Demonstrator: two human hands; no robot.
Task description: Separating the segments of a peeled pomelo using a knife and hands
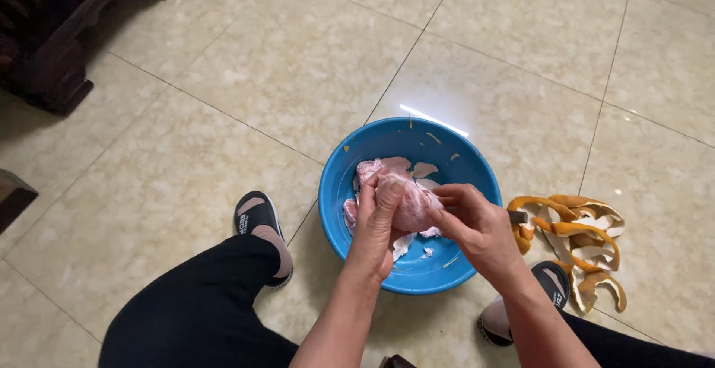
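A blue plastic basin point(339, 189) stands on the tiled floor between my feet. Over it I hold a peeled pink pomelo point(413, 205) with white pith on it. My left hand point(376, 223) grips the fruit from the left, thumb pressed on top. My right hand point(469, 223) pinches at the fruit's right side with its fingertips. Loose pink segments point(369, 168) and bits of white pith lie in the basin under the fruit.
A heap of orange-yellow peel strips point(577, 238) lies on the floor right of the basin, beside my right shoe point(555, 282). My left shoe point(257, 219) is left of the basin. Dark wooden furniture point(52, 33) stands at the upper left.
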